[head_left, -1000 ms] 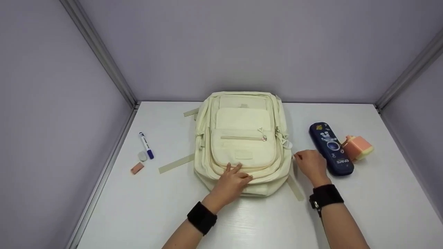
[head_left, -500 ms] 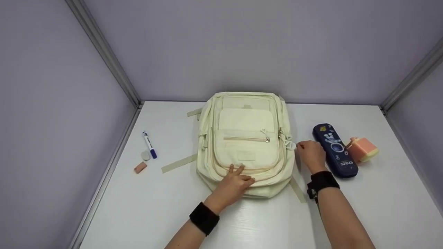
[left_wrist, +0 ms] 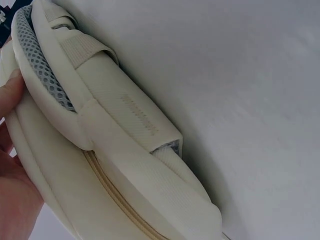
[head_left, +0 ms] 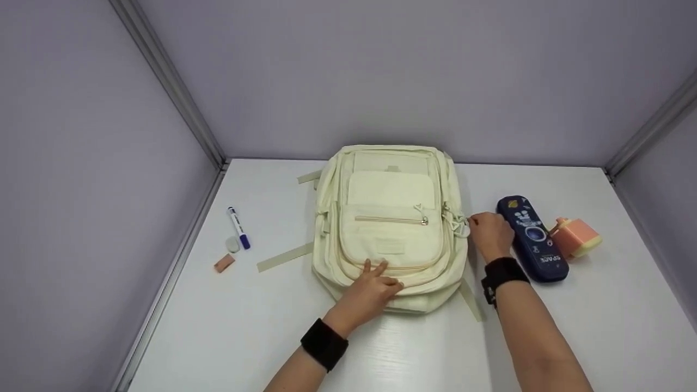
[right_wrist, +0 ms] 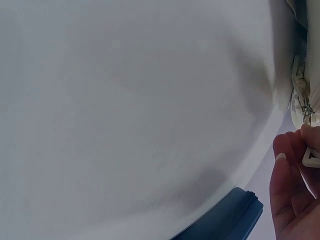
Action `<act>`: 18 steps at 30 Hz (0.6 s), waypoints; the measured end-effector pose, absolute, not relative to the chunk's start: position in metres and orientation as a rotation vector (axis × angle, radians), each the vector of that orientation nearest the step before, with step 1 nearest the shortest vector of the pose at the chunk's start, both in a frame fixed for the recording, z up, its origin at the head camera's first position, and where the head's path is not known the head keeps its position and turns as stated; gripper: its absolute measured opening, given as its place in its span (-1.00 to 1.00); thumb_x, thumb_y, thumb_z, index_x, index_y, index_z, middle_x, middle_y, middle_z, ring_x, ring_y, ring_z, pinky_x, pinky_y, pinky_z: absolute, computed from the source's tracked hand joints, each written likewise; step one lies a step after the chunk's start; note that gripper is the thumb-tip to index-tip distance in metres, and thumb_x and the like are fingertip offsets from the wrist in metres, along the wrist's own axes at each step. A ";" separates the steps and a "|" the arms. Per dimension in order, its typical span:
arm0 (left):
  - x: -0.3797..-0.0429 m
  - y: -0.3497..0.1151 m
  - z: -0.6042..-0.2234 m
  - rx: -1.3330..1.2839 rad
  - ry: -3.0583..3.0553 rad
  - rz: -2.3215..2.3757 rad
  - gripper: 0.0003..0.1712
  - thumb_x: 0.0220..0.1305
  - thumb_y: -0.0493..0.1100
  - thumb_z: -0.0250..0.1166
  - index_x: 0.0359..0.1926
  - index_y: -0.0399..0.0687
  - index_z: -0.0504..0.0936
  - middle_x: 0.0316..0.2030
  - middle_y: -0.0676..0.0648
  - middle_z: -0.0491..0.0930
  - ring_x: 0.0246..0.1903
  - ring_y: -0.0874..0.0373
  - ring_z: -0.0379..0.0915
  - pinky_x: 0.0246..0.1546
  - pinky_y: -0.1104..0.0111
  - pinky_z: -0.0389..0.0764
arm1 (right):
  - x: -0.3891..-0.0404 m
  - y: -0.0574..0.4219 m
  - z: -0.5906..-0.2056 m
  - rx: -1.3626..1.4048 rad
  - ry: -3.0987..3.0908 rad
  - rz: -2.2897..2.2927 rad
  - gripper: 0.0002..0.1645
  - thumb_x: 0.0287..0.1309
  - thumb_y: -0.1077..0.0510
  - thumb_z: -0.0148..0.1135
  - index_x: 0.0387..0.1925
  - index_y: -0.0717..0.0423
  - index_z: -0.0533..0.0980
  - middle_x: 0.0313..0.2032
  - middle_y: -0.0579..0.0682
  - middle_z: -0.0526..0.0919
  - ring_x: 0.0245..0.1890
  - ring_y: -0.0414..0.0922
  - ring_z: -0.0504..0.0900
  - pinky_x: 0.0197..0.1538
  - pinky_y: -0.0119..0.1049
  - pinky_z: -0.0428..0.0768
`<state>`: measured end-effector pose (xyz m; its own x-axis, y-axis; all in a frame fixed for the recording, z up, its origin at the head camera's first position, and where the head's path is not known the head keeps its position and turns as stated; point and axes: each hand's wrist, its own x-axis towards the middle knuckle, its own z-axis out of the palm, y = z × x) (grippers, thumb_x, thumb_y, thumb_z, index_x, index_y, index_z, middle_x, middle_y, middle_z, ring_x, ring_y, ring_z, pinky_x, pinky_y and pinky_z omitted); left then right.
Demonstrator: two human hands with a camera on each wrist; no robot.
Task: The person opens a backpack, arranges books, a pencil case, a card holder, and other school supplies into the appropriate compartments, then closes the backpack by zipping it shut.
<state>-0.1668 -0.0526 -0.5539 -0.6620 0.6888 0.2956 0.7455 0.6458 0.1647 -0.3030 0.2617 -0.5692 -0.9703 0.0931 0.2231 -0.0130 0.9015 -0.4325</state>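
Observation:
A cream backpack [head_left: 389, 190] lies on the white table with its front pockets facing up. My left hand [head_left: 367, 296] rests on its lower front, fingers spread near the curved zipper seam. In the left wrist view, the thumb [left_wrist: 11, 94] lies against the bag's pale fabric, and the other fingers are mostly hidden. At the bag's right side, my right hand [head_left: 491, 235] pinches a zipper pull between thumb and fingertips; a white triangular tab [right_wrist: 311, 157] shows at the fingers in the right wrist view. A white round tag [head_left: 462, 229] hangs beside these fingertips.
Right of my right hand lies a navy pencil case [head_left: 533, 239] with space pictures, beside an orange-and-yellow box-shaped object [head_left: 576, 238]. On the left are a marker [head_left: 238, 227], a small whitish piece [head_left: 232, 244] and a pink eraser [head_left: 224, 263]. Panel walls enclose the table.
My right hand has moved up along the backpack's right side, toward the table's back, and its fingertips are now by the white tag. The left hand has stayed on the bag.

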 end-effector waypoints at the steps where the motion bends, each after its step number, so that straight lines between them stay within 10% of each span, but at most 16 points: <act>1: -0.167 -0.052 -0.554 -1.175 -2.662 -0.407 -0.72 0.25 -0.17 0.38 -0.01 0.08 0.72 -0.08 0.06 0.69 0.24 -0.20 0.36 0.16 -0.23 0.30 | -0.303 0.261 -0.569 -0.072 -2.824 0.642 -0.75 0.27 0.17 0.20 -0.46 0.13 0.72 -0.39 0.21 0.71 -0.44 0.23 0.65 -0.45 0.15 0.51; 18: -0.166 -0.054 -0.556 -1.143 -2.653 -0.362 -0.73 0.34 -0.02 0.30 0.01 0.08 0.70 -0.04 0.05 0.66 0.25 -0.13 0.37 0.20 -0.13 0.32 | -0.296 0.265 -0.567 -0.128 -2.943 0.752 -0.73 0.33 0.13 0.15 -0.16 0.18 0.71 -0.18 0.22 0.71 -0.24 0.21 0.66 -0.25 0.14 0.54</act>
